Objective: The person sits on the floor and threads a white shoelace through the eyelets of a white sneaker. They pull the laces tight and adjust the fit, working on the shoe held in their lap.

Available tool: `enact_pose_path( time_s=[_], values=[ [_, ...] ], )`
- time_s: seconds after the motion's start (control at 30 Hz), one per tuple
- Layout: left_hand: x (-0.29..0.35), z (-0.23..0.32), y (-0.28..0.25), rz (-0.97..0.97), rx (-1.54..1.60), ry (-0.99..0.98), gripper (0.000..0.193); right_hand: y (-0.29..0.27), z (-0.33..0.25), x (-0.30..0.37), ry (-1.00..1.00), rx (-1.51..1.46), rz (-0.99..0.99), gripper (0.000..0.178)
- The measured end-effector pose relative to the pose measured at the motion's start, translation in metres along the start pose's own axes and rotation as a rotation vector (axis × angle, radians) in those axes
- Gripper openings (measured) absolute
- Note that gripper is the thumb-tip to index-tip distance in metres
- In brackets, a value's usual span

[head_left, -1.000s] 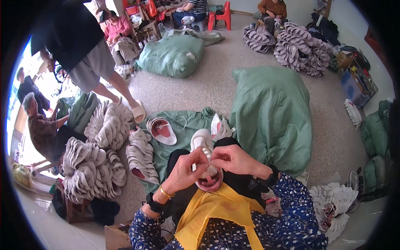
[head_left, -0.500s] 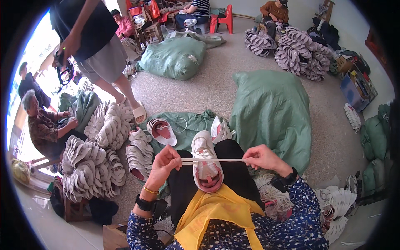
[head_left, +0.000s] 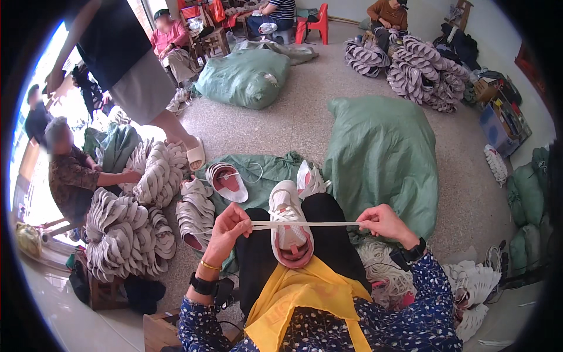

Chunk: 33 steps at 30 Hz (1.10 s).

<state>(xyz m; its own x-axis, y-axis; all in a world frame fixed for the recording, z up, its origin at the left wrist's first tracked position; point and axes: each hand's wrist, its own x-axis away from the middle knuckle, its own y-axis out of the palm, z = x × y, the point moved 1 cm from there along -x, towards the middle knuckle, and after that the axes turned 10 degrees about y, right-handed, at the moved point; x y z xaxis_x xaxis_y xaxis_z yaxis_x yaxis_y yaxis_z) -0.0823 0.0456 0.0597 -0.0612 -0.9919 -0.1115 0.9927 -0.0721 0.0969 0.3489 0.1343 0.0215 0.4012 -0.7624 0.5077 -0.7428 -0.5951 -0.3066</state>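
A white sneaker (head_left: 291,242) with a pink lining rests on my lap, its toe pointing away from me. Above it a white shoelace (head_left: 319,224) is stretched taut from side to side. The fingers of my left hand (head_left: 230,226) pinch the lace on the left, where two strands run close together. At its other side my right hand (head_left: 384,224) grips the lace between thumb and fingers. More lace is threaded across the sneaker's upper. Beyond my knees lie a shoe upper with pink lining (head_left: 227,182) and another white shoe upper (head_left: 311,179).
A big green sack (head_left: 381,164) lies ahead to the right, another sack (head_left: 243,76) farther off. Stacks of shoe uppers (head_left: 120,234) stand on the left. Loose white laces (head_left: 378,267) lie by my right knee. A standing person (head_left: 126,64) and a seated worker (head_left: 73,170) are on the left.
My right hand has moved a little to the right, drawing the lace out longer. The standing person has shifted, and the seated worker at left now reaches toward the stacked uppers.
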Motion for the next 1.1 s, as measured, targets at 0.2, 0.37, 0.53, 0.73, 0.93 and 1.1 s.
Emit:
enact_pose_path(
  time_s=[0.2, 0.37, 0.53, 0.73, 0.93, 1.1],
  values=[
    [0.007, 0.004, -0.002, 0.095, -0.083, -0.070, 0.019, 0.031, -0.030, -0.002, -0.094, -0.033, -0.023, 0.012],
    [0.024, -0.016, -0.033, 0.202, -0.342, -0.057, 0.031, 0.080, -0.060, -0.021, -0.293, -0.034, -0.152, 0.010],
    [0.047, -0.033, -0.041, 0.170, -0.926, -0.003, 0.022, 0.118, -0.094, -0.031, -0.412, 0.077, -0.250, 0.010],
    [0.026, -0.005, 0.049, -0.035, -0.450, 0.237, 0.008, 0.141, -0.108, -0.028, -0.405, 0.023, -0.182, 0.011],
    [0.028, -0.021, 0.067, -0.172, -0.390, 0.087, 0.005, 0.141, -0.110, -0.018, -0.423, 0.090, -0.082, 0.018],
    [0.027, -0.023, 0.065, -0.158, -0.528, 0.023, 0.004, 0.144, -0.089, -0.025, -0.399, 0.025, -0.050, 0.015]
  ],
)
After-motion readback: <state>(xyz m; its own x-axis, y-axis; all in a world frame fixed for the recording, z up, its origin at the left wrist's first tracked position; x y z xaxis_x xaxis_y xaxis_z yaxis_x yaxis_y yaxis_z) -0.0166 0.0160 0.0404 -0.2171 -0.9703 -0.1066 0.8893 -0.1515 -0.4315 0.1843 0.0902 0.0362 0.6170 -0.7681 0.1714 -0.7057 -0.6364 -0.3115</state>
